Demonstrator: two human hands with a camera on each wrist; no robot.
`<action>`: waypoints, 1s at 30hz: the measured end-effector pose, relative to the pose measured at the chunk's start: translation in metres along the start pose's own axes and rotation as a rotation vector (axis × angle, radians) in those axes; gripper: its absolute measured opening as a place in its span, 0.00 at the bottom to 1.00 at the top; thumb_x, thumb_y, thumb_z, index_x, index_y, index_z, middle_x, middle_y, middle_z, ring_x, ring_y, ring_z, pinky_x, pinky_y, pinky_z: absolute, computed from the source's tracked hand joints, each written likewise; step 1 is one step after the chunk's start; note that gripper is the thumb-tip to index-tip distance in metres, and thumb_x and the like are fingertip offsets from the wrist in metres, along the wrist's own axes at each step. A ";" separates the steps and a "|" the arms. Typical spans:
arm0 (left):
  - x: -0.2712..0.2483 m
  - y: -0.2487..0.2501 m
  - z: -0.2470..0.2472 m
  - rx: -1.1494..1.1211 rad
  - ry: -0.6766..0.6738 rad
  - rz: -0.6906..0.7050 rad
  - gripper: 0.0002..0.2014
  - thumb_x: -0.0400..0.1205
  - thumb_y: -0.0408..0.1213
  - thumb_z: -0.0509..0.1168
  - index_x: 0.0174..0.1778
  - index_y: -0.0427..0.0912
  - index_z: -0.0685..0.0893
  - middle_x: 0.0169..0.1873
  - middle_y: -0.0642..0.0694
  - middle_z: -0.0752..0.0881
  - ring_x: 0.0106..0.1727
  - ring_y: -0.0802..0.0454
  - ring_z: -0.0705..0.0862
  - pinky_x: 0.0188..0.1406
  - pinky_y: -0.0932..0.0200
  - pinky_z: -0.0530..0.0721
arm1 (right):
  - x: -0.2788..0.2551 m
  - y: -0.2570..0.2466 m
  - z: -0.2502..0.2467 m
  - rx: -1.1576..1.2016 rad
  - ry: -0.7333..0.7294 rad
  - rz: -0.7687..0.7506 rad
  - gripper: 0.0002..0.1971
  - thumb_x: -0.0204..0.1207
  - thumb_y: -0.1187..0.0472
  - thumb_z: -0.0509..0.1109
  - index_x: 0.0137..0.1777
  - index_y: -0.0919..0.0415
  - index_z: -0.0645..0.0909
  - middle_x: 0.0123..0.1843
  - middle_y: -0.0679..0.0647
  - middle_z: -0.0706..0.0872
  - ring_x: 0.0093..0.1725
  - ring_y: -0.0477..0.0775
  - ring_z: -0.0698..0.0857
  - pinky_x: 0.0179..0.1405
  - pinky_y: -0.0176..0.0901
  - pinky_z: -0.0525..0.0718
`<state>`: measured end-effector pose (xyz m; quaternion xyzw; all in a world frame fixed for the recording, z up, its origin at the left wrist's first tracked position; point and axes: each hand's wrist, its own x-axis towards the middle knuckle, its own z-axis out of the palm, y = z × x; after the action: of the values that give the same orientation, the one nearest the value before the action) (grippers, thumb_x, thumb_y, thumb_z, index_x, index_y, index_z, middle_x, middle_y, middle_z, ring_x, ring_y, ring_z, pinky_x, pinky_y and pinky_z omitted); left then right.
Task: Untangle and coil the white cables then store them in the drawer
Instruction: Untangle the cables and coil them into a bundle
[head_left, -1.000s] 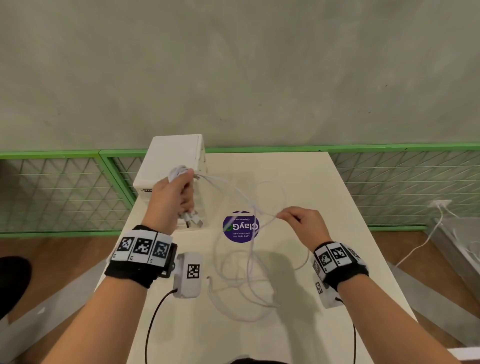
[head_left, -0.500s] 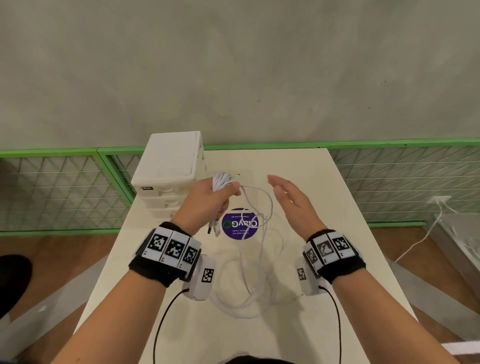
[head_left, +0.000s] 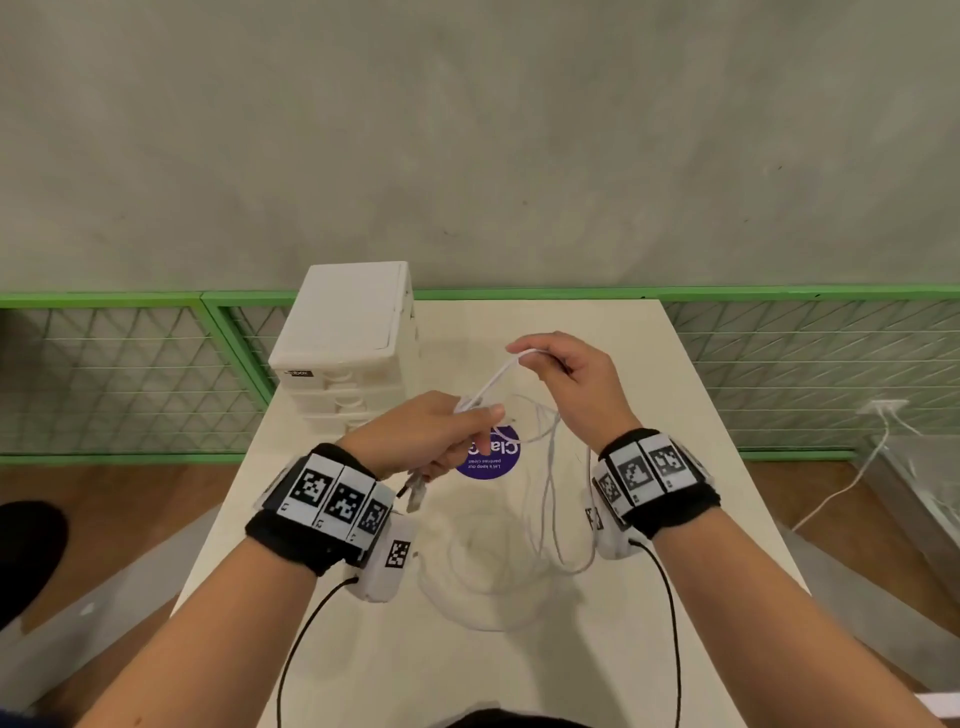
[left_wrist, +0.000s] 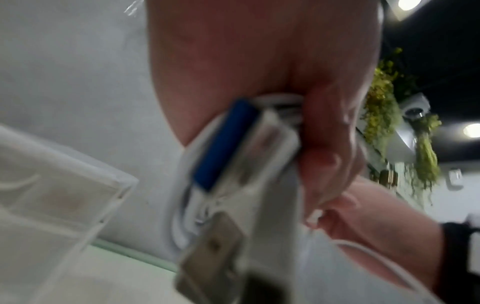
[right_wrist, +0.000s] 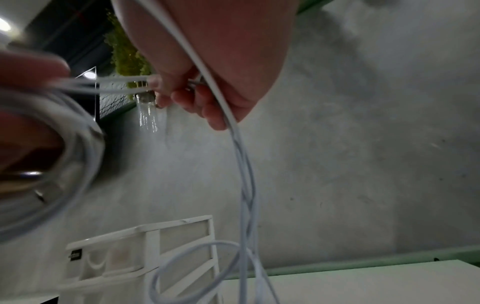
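While raised above the table, both hands on the same cable bundle:

Left hand (head_left: 426, 431): fingers curled round a gathered bunch of the white cables (head_left: 545, 483), thumb pressed on top; held over the near-middle of the table.
Plugs (head_left: 413, 488): metal USB ends hanging below the left fist; in the left wrist view, blurred, one with a blue insert (left_wrist: 223, 144), wedged against the palm.
Right hand (head_left: 569, 382): thumb and fingertips pinching a loop of cable, other fingers loosely curled; held a little farther and higher than the left hand.
Span between hands: short taut strands running from the left fist up to the right pinch (right_wrist: 116, 84).
Hanging strands: twisted together, dropping from the right hand (right_wrist: 244, 185) down to the table.
Loose loops: slack white cable lying in overlapping rings on the table (head_left: 701, 426), below and between the wrists.
Drawer unit (head_left: 345, 338): white, stacked drawers, at the far left corner of the table; all drawer fronts appearing closed; cables well apart from it.
Purple sticker (head_left: 493, 457): round, on the table, partly hidden by the left hand.
Wrist bands: black, with square black-and-white markers, on both wrists.
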<state>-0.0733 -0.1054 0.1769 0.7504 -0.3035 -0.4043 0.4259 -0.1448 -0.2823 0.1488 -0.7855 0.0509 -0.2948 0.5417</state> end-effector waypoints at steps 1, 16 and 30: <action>-0.001 0.002 0.002 -0.047 -0.050 0.022 0.21 0.83 0.54 0.58 0.35 0.39 0.80 0.17 0.49 0.63 0.17 0.54 0.59 0.17 0.67 0.60 | 0.002 0.002 0.000 -0.025 -0.003 -0.022 0.10 0.76 0.69 0.67 0.53 0.60 0.87 0.38 0.44 0.82 0.38 0.35 0.79 0.44 0.25 0.74; 0.005 0.033 -0.013 -0.835 0.180 0.416 0.27 0.85 0.58 0.43 0.32 0.43 0.72 0.11 0.55 0.63 0.10 0.59 0.58 0.16 0.64 0.60 | -0.038 0.053 0.029 -0.272 -0.372 0.319 0.11 0.80 0.56 0.61 0.36 0.48 0.76 0.37 0.48 0.84 0.43 0.52 0.82 0.43 0.41 0.77; 0.044 -0.011 -0.013 0.230 0.812 0.415 0.11 0.82 0.42 0.64 0.45 0.37 0.78 0.34 0.45 0.80 0.35 0.51 0.80 0.36 0.63 0.76 | -0.036 0.004 0.034 0.088 -0.439 0.283 0.15 0.82 0.56 0.62 0.37 0.42 0.85 0.30 0.55 0.76 0.30 0.44 0.74 0.32 0.28 0.75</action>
<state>-0.0395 -0.1306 0.1552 0.8137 -0.2986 0.0519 0.4959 -0.1559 -0.2420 0.1222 -0.7915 0.0287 -0.0406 0.6091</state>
